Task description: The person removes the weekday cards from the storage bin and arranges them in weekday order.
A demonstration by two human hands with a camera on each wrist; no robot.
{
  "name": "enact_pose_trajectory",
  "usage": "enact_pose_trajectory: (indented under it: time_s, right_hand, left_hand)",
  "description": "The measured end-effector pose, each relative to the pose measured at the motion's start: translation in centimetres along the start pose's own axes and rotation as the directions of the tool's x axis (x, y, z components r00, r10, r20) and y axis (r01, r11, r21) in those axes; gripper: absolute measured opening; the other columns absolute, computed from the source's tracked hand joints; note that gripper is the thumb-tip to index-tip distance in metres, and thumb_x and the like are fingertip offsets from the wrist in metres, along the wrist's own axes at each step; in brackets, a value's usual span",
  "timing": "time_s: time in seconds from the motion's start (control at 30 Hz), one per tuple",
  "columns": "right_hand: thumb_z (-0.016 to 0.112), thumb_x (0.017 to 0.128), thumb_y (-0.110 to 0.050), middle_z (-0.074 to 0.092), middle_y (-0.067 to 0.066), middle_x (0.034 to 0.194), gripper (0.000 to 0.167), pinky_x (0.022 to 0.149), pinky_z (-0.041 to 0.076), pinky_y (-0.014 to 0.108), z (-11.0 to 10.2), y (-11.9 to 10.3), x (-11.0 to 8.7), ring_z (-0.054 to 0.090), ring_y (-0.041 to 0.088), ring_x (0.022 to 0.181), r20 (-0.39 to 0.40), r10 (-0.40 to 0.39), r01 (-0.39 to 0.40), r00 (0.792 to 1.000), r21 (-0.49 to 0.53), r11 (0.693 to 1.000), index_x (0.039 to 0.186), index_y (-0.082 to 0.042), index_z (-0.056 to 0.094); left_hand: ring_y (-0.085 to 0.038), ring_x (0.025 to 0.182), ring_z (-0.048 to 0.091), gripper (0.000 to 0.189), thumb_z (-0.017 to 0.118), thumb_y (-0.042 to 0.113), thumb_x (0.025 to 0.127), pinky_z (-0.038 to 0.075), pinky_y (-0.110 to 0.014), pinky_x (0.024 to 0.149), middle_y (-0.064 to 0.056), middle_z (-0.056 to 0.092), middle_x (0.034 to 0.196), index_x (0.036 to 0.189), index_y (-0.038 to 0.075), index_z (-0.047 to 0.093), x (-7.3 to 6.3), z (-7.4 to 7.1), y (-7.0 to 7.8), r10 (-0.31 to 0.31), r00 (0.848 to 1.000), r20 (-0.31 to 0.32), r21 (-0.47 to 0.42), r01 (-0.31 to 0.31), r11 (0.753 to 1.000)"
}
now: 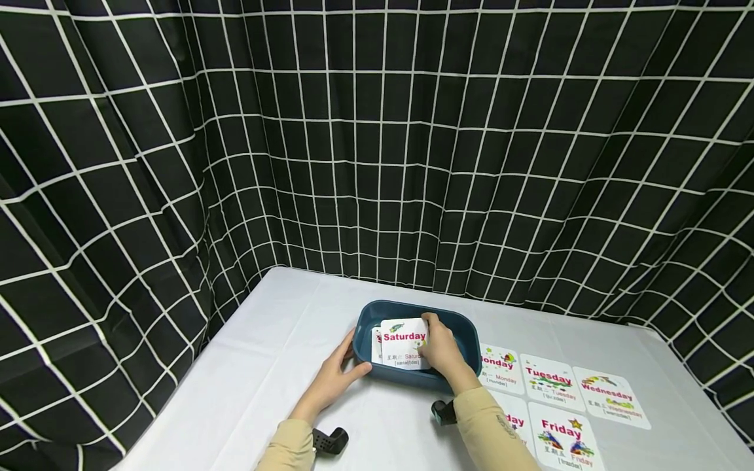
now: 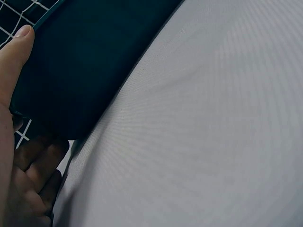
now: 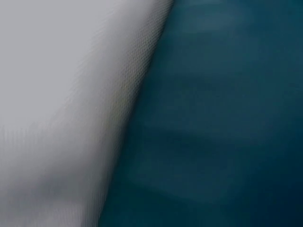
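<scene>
A dark blue tray (image 1: pixel 389 305) stands on the white table, with a white card marked "Saturday" (image 1: pixel 403 350) in it. Under that card's left side, the edge of another card (image 1: pixel 376 340) peeks out. My right hand (image 1: pixel 443 350) reaches into the tray and pinches the Saturday card at its right edge. With the thumb on the near rim and the fingers around the left end, my left hand (image 1: pixel 336 379) grips the tray. The left wrist view shows that thumb (image 2: pixel 21 47) at the tray's rim (image 2: pixel 45 19); only the tray's wall (image 3: pixel 213 104) and tablecloth fill the right wrist view.
Right of the tray, cards lie in two rows: Monday (image 1: pixel 501 369), Tuesday (image 1: pixel 550 381) and Wednesday (image 1: pixel 612 398) behind, Friday (image 1: pixel 565 435) in front. Beside Friday, another card (image 1: pixel 515 418) is partly covered by the right sleeve. A black gridded curtain (image 1: pixel 377 163) hangs behind the table.
</scene>
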State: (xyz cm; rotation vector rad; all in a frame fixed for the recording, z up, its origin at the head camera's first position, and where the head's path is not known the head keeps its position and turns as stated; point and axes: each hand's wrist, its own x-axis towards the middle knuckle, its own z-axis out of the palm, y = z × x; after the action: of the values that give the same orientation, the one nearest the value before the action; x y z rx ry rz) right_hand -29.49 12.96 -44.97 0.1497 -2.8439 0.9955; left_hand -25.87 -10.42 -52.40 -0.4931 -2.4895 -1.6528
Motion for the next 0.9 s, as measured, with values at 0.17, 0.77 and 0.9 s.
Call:
enact_pose_trajectory:
  time_s: [0.17, 0.77, 0.9]
  right_hand:
    - [0.071, 0.07, 0.012, 0.057, 0.013, 0.098, 0.068, 0.064, 0.047, 0.037, -0.6, 0.3, -0.5, 0.054, 0.024, 0.079, -0.021, -0.015, 0.016, 1.0, 0.021, 1.0, 0.13, 0.0, 0.043]
    - [0.068, 0.076, 0.01, 0.054, 0.017, 0.102, 0.062, 0.061, 0.047, 0.032, -2.6, 0.7, -2.1, 0.058, 0.021, 0.076, -0.167, -0.045, 0.072, 0.985, 0.163, 0.984, 0.131, -0.002, 0.042]
    - [0.066, 0.076, 0.012, 0.053, 0.02, 0.101, 0.062, 0.063, 0.049, 0.034, -3.1, 1.1, -2.6, 0.06, 0.025, 0.078, -0.239, -0.054, 0.1, 0.97, 0.185, 0.978, 0.131, 0.0, 0.041]
  left_hand:
    - [-0.025, 0.123, 0.045, 0.081, 0.065, 0.044, 0.084, 0.025, -0.051, 0.104, -0.009, 0.039, 0.142, 0.149, 0.018, 0.022, 0.0, 0.1, 0.0, -0.003, 1.0, 0.002, -0.002, 0.003, 1.0]
    - [-0.039, 0.121, 0.042, 0.078, 0.066, 0.028, 0.087, 0.024, -0.054, 0.104, -0.022, 0.036, 0.141, 0.147, 0.004, 0.023, -1.0, -0.5, 3.8, 0.007, 1.0, -0.021, -0.043, -0.008, 0.999]
    - [-0.04, 0.121, 0.042, 0.077, 0.066, 0.028, 0.087, 0.025, -0.054, 0.104, -0.022, 0.035, 0.141, 0.146, 0.003, 0.023, -1.2, -0.7, 4.4, 0.008, 1.0, -0.009, -0.04, -0.009, 0.999]
